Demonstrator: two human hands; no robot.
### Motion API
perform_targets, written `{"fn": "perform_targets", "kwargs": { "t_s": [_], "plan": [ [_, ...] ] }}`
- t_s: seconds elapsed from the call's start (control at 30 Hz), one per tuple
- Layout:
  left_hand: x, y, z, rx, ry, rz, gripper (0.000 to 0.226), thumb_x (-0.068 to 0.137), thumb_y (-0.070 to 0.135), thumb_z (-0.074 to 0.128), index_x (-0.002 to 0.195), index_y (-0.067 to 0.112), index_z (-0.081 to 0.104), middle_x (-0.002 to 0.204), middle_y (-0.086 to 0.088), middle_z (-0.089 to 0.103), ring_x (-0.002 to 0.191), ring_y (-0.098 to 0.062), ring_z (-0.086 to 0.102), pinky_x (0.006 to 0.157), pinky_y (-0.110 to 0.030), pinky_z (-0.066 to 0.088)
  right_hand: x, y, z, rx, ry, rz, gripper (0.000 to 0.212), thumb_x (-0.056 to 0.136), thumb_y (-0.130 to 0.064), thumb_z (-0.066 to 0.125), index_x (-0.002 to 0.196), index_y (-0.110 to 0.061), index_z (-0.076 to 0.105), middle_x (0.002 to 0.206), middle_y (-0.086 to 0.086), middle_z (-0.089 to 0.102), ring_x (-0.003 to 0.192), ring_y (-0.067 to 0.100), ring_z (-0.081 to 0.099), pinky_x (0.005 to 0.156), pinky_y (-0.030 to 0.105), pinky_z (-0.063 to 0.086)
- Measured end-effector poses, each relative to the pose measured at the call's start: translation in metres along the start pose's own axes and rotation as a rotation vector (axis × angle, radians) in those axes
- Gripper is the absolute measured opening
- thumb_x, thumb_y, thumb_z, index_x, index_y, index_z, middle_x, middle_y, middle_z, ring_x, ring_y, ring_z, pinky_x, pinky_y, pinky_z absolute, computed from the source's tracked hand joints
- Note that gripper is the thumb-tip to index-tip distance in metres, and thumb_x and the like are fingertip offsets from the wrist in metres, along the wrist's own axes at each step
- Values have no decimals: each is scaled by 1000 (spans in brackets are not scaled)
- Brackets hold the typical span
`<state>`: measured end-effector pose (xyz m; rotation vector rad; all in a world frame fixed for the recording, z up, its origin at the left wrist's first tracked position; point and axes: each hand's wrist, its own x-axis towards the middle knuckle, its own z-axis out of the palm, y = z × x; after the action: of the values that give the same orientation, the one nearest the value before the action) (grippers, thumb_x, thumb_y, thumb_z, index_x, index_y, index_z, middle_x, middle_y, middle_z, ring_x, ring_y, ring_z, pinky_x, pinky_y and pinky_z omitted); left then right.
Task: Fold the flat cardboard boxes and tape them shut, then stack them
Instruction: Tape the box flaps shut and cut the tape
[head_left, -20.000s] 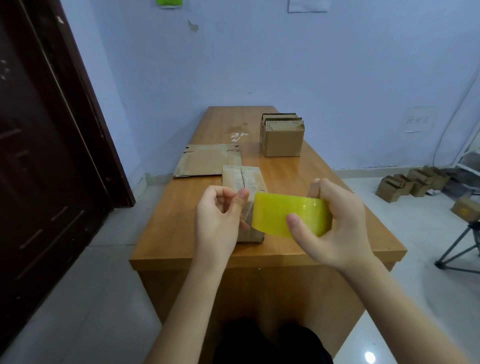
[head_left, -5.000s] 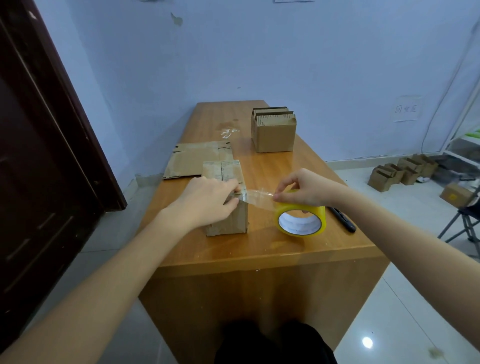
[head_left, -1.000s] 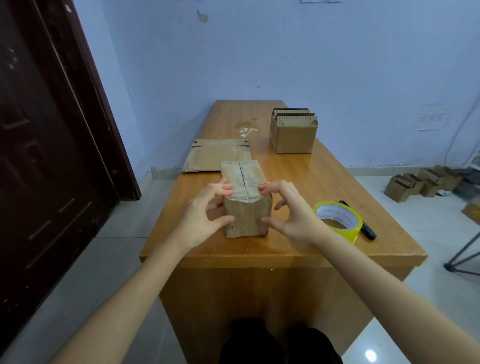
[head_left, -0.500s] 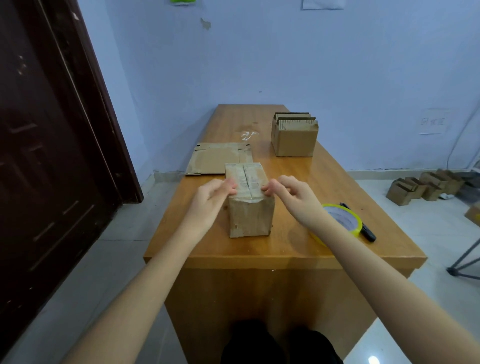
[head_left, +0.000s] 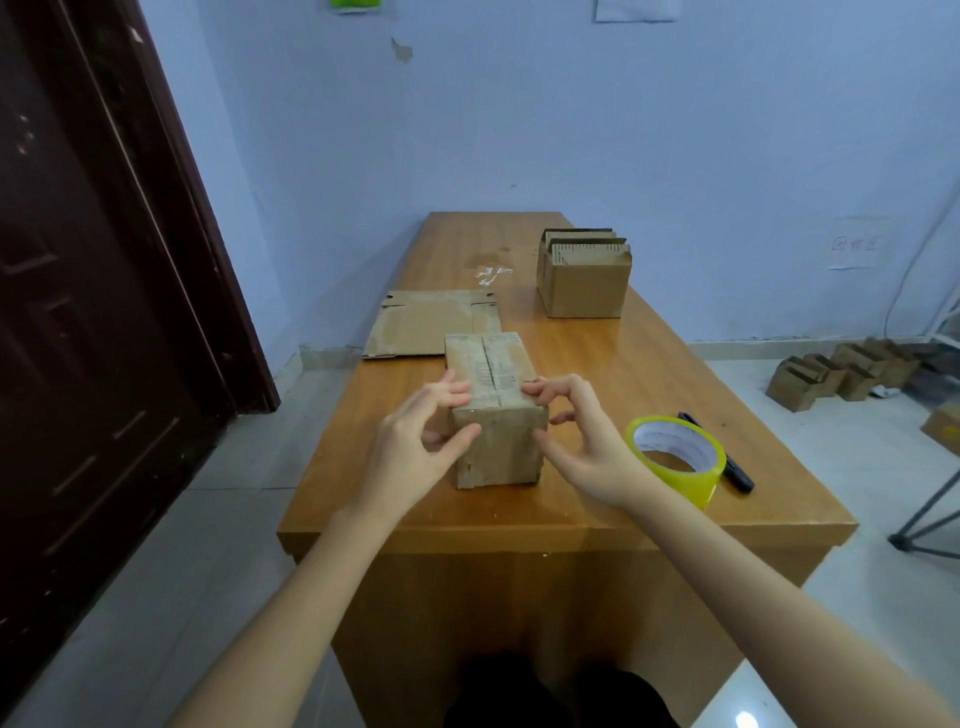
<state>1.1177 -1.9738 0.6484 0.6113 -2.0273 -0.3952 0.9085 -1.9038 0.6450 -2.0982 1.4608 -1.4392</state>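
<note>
While curled round the near end of the box (head_left: 493, 410), fingertips (head_left: 457, 388) pressed on the top edge and thumb on the front face — so for the left hand (head_left: 415, 447). Mirrored on the other side by the right hand (head_left: 582, 441): fingers bent, tips on the top right corner, thumb against the lower right edge of the front face. Held between both, standing on the near part of the table (head_left: 597, 364), long side running away from the viewer, with a seam down the middle of the lid. Just right of the right wrist, a roll of yellow tape (head_left: 675, 460) lying flat with its hole up, and beside that — touching or nearly so, hard to tell — a black pen (head_left: 719, 454). Behind the held one, touching its far left corner, a flat sheet of cardboard (head_left: 426, 322) reaching the left edge of the tabletop. Farther back on the right, an open carton (head_left: 584, 283) with cardboard pieces standing upright inside. On the floor by the right wall, more small cartons (head_left: 836, 371) in a cluster. At left, a dark door (head_left: 93, 312).
</note>
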Motion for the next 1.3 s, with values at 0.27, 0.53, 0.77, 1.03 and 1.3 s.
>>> {"fn": "perform_targets", "kwargs": {
  "t_s": [0.27,0.53,0.77,1.03,1.3],
  "plan": [
    [8,14,10,35,137,-186,23,74,22,78,87,12,63,113,0,66,119,-7,53,89,-2,35,11,-13,28,-32,274,92,34,80,-16,75,105,-18,51,100,-14,51,101,12,48,76,9,40],
    [11,1,0,-60,13,-140,11,82,12,69,92,9,68,111,10,63,122,-4,50,104,-19,39,13,-9,11,-23,158,-1,35,85,-3,66,114,-18,56,101,-17,56,103,13,52,79,16,43],
    [8,-1,-1,-172,-55,-179,18,93,10,55,104,16,68,116,15,60,125,-1,46,96,-44,49,16,-9,-3,18,32,43,44,92,6,50,118,-29,54,108,-15,60,110,3,50,87,14,41],
    [20,26,-7,173,-103,-73,26,85,35,65,111,32,64,100,18,61,97,-1,51,75,-35,54,41,-27,-26,71,-102,441,22,98,-20,42,117,-27,51,123,-6,45,112,1,50,90,17,41],
    [84,43,-33,301,-129,-276,23,93,39,51,103,22,62,99,11,61,88,-10,56,70,-25,41,74,-53,-37,-244,-275,926,53,102,-38,28,142,-4,28,118,22,59,84,31,64,62,37,57]
  ]
}}
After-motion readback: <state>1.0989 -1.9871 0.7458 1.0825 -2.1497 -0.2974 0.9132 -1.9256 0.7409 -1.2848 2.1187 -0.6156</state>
